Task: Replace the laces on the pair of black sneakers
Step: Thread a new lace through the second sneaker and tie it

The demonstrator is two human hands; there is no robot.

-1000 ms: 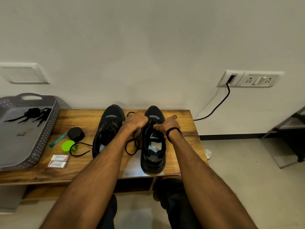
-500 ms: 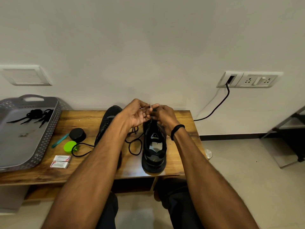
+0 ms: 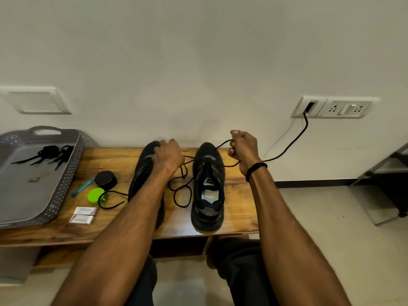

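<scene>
Two black sneakers stand side by side on the wooden table (image 3: 236,195). The right sneaker (image 3: 207,191) has its tongue exposed and a black lace (image 3: 183,188) running through its front eyelets. My right hand (image 3: 242,149) grips one end of this lace, raised to the right of the toe. My left hand (image 3: 169,156) holds the other end over the left sneaker (image 3: 143,168), which my left forearm partly hides. Slack lace lies in loops between the two shoes.
A grey perforated tray (image 3: 66,180) at the left holds a bundle of black laces (image 3: 50,152). Near it lie a black round lid (image 3: 106,178), a green cap (image 3: 95,195), a teal pen (image 3: 82,186) and two small white packets (image 3: 84,214). A wall socket (image 3: 331,107) feeds a black cable.
My hands were together above the right sneaker's toe. They have since pulled apart, the right hand going right and the left hand going left, each drawing a lace end out sideways.
</scene>
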